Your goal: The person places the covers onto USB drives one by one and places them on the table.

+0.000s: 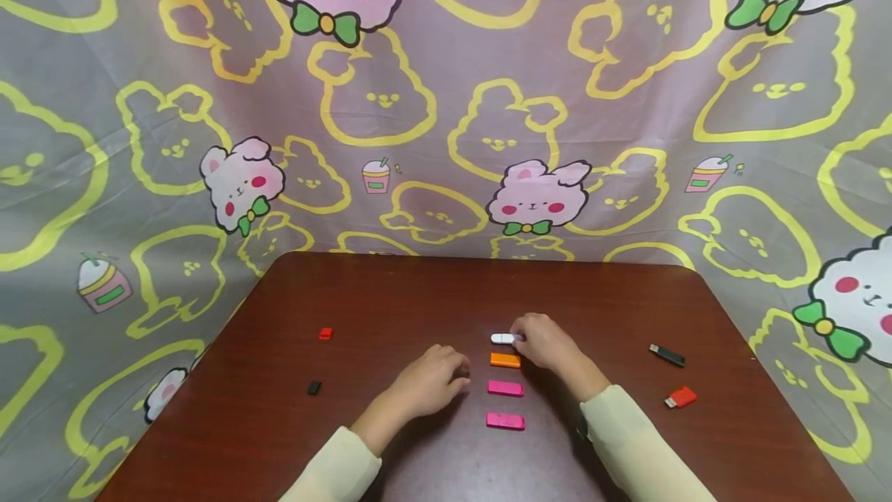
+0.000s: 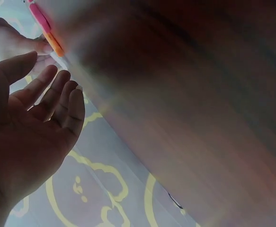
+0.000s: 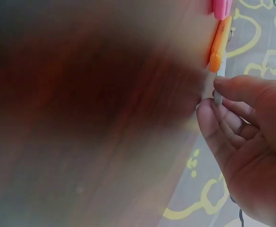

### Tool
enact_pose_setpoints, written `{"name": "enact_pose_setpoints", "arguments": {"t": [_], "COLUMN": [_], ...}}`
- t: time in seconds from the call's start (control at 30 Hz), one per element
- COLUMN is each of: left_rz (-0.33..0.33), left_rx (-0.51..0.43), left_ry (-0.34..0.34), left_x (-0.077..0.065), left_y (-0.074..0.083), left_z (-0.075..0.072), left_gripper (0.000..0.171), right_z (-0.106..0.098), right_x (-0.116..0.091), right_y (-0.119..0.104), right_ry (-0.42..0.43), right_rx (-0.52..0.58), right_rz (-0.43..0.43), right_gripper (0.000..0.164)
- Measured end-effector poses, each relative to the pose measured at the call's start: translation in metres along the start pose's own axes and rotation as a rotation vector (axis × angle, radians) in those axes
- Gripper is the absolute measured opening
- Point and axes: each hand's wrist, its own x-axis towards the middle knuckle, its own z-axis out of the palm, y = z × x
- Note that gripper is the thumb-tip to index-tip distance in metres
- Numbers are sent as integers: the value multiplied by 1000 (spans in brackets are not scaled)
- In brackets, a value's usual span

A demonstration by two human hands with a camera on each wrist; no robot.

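Note:
At the top of a column of sticks, my right hand [image 1: 549, 342] pinches the right end of a white USB stick [image 1: 502, 338]. The right wrist view shows the thumb and fingertips on either side of the white stick's end [image 3: 218, 98]. Just below lies an orange USB stick [image 1: 505, 360], followed by a pink stick [image 1: 505, 388] and another pink stick [image 1: 505, 421]. My left hand [image 1: 430, 383] hovers left of the column, holding nothing; its fingers are loosely bent in the left wrist view.
On the table's right lie a black USB stick [image 1: 667, 355] and a red USB stick [image 1: 680, 397], both with metal plugs bare. A small red cap [image 1: 325, 334] and a small black cap [image 1: 314, 387] are on the left. Patterned cloth [image 1: 446, 138] hangs behind the brown table [image 1: 411, 293].

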Motion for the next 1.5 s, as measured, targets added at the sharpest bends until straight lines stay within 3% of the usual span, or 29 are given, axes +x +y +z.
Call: {"name": "enact_pose_setpoints", "arguments": {"t": [0.13,0.47,0.77,0.87,1.07,1.5], "left_rz": [-4,0,-4,-14,-47,-179], "left_rx": [9,44,62,62,61,54], "left_ry": [-11,-22,14,30,45,69], "left_x": [-4,-13,-21,-25,-39,-72], "left_y": [-2,-4,-8,-12,-24,-54], "left_z": [0,-3,-5,-6,-12,-29], "left_gripper": [23,27,28,28,28,30], "right_z": [-1,0,-4,-8,-25,-58], "right_x": [3,6,3,-3,-19,-65], "right_y": [-1,-5,-7,-6,4,37], "right_ry": [-31,-44,-52,-52,-90,-77], "right_rx": [-18,-63,-70,-62,-59,-93], "right_rz": [50,35,27,20,102,159], "right_gripper": [4,4,6,7,20,40]}}
